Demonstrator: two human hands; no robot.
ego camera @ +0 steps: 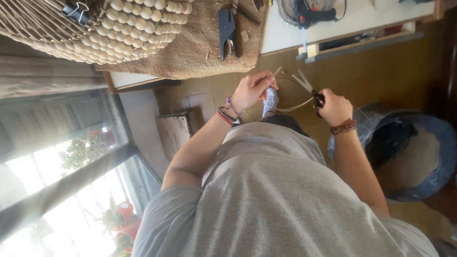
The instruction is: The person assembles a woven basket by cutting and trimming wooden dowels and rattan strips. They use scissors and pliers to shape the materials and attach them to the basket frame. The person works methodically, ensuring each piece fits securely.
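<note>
While the person stood over the tiled floor (200,97), both hands were up in front of the grey shirt, w/ a pale strip (294,107) of cane-like material strung between them. The left hand (250,90) was closed, fingertips pinched on one end of the strip. The right hand (335,107) was fisted round dark cutters (318,100), whose blades sat right at the strip's other end; can't tell if they'd bitten yet. More thin offcut ends (303,81) stuck up just beside the cutters.

Judged step: trimming the strip, approx mid-cut. A clean snip would call for the left hand to keep the strip taut and the blades square across it.

Around: a grey shoe (270,99) showed below, between the hands. A bag-lined bin (419,157) stood near the right arm, and a cardboard box (175,131) lay on the floor by the left. On the counter (362,19), well apart from the hands, were a burlap cloth (209,47), a woven piece w/ wooden beads (138,28), a binder clip (76,9) and a black tool (227,31). Nothing blocked the hands.
</note>
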